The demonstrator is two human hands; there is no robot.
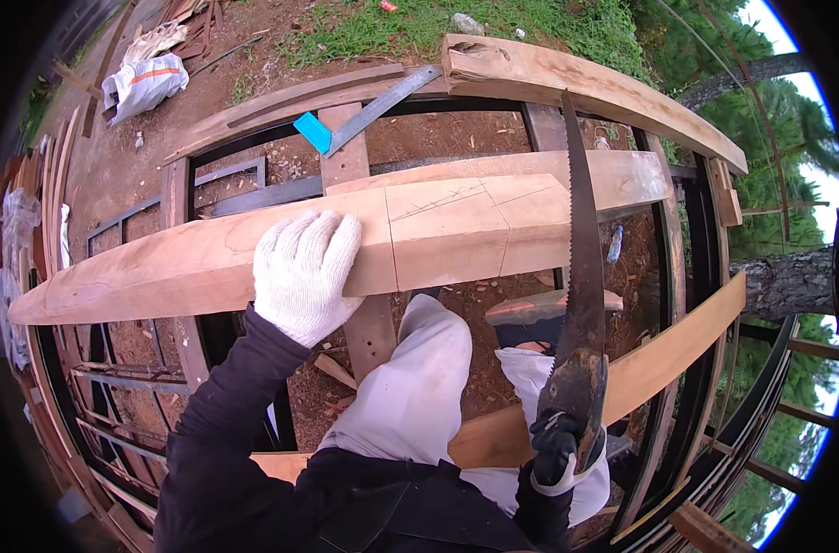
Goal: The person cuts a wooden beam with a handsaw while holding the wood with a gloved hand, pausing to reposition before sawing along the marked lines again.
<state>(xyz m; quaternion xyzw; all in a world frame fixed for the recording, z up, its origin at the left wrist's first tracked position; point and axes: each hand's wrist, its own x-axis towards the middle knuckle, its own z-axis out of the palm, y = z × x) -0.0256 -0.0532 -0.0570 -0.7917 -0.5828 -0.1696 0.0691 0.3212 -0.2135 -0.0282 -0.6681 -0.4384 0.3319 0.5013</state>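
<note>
My left hand [307, 269], in a white knit glove, clasps a thick wooden beam [152, 276] from above, fingers over its top edge and thumb on the near face. Pencil lines and diagonal marks show on the beam's right part. In a dark glove with a pale cuff, my right hand [558, 447] grips the handle of a handsaw [583, 249] at the lower right. The long, toothed, rusty blade points away from me, level with the beam's right end. Whether the teeth touch the wood I cannot tell.
A try square [378, 109] with a blue stock lies on the frame's far side. Another beam [595, 78] lies at the back right, and a plank [664, 355] crosses near my legs. Dark frame members surround me. A white sack [146, 86] lies far left.
</note>
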